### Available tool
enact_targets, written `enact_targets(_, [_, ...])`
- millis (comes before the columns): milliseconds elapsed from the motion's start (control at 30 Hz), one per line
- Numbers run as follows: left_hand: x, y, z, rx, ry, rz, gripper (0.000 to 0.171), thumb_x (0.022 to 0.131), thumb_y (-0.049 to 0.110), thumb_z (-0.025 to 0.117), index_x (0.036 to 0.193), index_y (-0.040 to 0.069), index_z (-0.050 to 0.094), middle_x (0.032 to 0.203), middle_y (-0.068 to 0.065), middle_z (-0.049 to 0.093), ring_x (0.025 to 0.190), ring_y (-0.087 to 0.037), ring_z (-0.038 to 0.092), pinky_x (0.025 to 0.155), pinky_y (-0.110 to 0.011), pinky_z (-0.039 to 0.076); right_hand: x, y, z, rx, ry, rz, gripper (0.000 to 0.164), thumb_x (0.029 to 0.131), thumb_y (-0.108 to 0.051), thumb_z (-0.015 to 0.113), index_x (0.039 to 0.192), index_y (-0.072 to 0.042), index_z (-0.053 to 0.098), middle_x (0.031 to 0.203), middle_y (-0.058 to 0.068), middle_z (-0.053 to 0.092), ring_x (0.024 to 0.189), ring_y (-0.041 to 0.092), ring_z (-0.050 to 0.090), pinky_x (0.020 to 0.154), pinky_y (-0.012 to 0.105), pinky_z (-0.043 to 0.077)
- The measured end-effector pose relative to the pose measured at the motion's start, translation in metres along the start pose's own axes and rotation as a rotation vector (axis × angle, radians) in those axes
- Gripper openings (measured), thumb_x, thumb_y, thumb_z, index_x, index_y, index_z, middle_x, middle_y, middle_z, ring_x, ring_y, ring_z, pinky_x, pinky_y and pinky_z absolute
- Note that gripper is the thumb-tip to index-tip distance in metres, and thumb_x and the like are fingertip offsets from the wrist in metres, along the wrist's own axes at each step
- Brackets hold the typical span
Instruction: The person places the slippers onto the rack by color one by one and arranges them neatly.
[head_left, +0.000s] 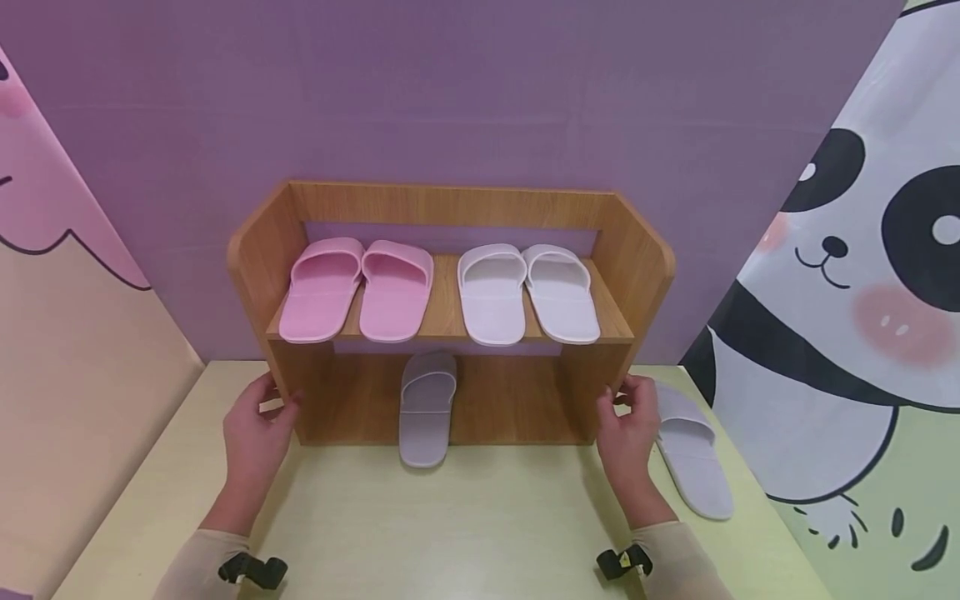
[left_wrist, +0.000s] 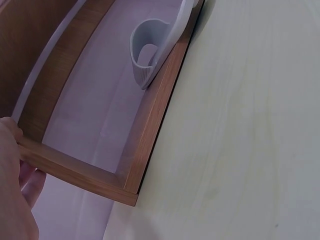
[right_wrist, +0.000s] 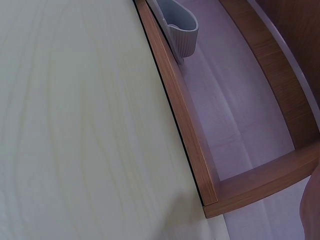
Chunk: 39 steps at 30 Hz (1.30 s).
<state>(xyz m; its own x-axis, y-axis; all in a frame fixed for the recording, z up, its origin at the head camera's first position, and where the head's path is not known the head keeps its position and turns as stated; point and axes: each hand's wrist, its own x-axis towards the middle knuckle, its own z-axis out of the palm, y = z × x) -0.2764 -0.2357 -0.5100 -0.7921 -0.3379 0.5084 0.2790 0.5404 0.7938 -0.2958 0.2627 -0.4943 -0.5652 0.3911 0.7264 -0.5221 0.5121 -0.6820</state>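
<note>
A wooden two-tier shoe rack (head_left: 457, 204) stands on the table, against the purple backdrop. My left hand (head_left: 258, 437) grips the front edge of its left side panel, thumb on the inner face and fingers outside. The right side panel is held the same way by my right hand (head_left: 628, 429). On the upper shelf sit a pair of pink slippers (head_left: 318, 300) and a pair of white slippers (head_left: 491, 300). One grey slipper (head_left: 426, 421) lies on the lower shelf, its toe toward the back and its heel overhanging the front edge.
A second grey slipper (head_left: 693, 462) lies on the table (head_left: 450, 525), just right of my right hand, which partly covers it. Panels with cartoon animals flank the table, a panda (head_left: 847, 250) on the right side.
</note>
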Motion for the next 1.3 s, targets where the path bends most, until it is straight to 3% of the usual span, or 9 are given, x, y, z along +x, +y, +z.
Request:
enact_targets(267, [0.002,-0.002,0.003,0.004,0.033,0.005,0.019,0.1,0.002,0.075,0.119,-0.002,0.071,0.118,-0.015,0.076,0.103,-0.028,0.072,0.077,-0.002,0.049,-0.001,0.035,0.0,-0.023,-0.017,0.026,0.021,0.098,0.013,0.067,0.118,0.008,0.062,0.117,0.021,0.066,0.103,0.019,0.063,0.084,0.036,0.052])
enact_targets(500, [0.003,-0.008,0.005,0.016,0.08,0.037,0.012,0.096,0.0,0.074,0.107,-0.002,0.069,0.109,-0.012,0.076,0.094,-0.005,0.068,0.074,-0.003,0.051,0.003,0.03,-0.015,-0.106,-0.164,0.075,0.023,0.102,0.004,0.071,0.123,0.004,0.063,0.119,0.017,0.068,0.108,0.016,0.067,0.086,0.03,0.056])
enact_targets(633, [0.001,-0.01,0.006,0.021,0.073,0.033,0.013,0.097,-0.001,0.074,0.109,-0.002,0.068,0.111,-0.014,0.075,0.098,-0.017,0.071,0.075,-0.001,0.049,0.003,0.027,-0.033,-0.198,-0.297,0.108,0.028,0.103,-0.002,0.073,0.13,-0.001,0.063,0.125,0.015,0.068,0.111,0.027,0.068,0.087,0.024,0.054])
enact_targets(733, [0.001,-0.011,0.008,0.026,0.064,0.028,0.015,0.097,-0.002,0.075,0.111,-0.002,0.068,0.114,-0.015,0.075,0.102,-0.029,0.073,0.076,-0.001,0.048,0.002,0.029,-0.049,-0.266,-0.386,0.08,0.037,0.102,-0.002,0.074,0.137,0.0,0.061,0.13,0.017,0.065,0.112,0.034,0.068,0.085,0.021,0.052])
enact_targets(833, [0.001,-0.011,0.008,0.026,0.066,0.028,0.016,0.097,-0.002,0.076,0.111,-0.002,0.068,0.115,-0.016,0.075,0.104,-0.034,0.074,0.076,-0.001,0.049,0.002,0.036,-0.066,-0.324,-0.453,0.028,0.047,0.1,-0.003,0.078,0.142,0.001,0.058,0.133,0.02,0.061,0.111,0.039,0.067,0.086,0.031,0.055])
enact_targets(1000, [0.002,-0.011,0.008,0.025,0.075,0.039,0.016,0.097,0.0,0.076,0.111,-0.002,0.069,0.115,-0.016,0.075,0.105,-0.034,0.075,0.077,-0.002,0.05,0.004,0.053,-0.093,-0.441,-0.489,-0.004,0.057,0.097,-0.011,0.083,0.143,0.007,0.054,0.132,0.028,0.056,0.111,0.048,0.062,0.088,0.063,0.053])
enact_targets(1300, [0.002,-0.009,0.007,0.025,0.072,0.04,0.016,0.097,-0.002,0.076,0.112,-0.002,0.069,0.115,-0.016,0.074,0.105,-0.034,0.075,0.077,-0.001,0.048,0.002,0.072,-0.131,-0.654,-0.503,0.114,0.072,0.095,-0.025,0.085,0.143,0.013,0.049,0.139,0.039,0.045,0.122,0.059,0.045,0.097,0.073,0.043])
